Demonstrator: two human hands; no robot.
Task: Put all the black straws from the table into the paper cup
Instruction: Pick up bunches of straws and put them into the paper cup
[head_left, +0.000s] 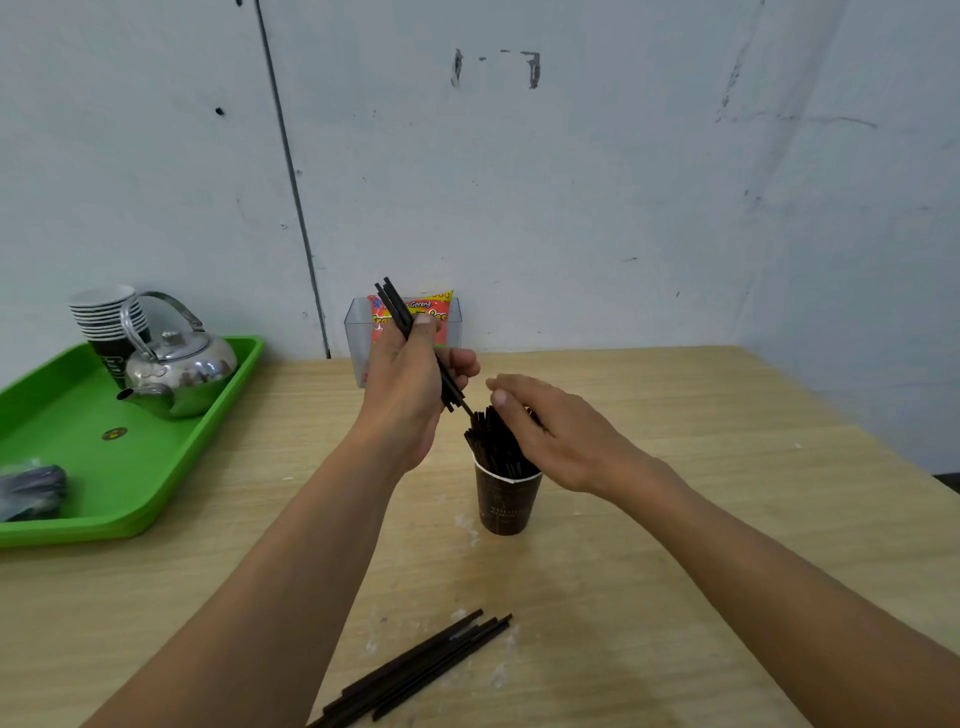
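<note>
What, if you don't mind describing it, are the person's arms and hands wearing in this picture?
Nothing that shows. The left hand and right hand are bare, with no gloves, rings or wristbands visible. Both forearms are uncovered right down to the bottom edge of the view, so no sleeve shows. There are no watches, straps or markings on them either.

The table has a light wood-grain surface, matt, with some pale dusty marks near its front edge. The paper cup is dark brown paper with a white rim and a dull finish. The black straws look like smooth plastic with a slight shine. On the left edge, the tray is glossy green plastic. The kettle on it is polished metal and reflects like a mirror. At the back edge, the box is clear plastic, and the packet inside is shiny printed foil or plastic.
</note>
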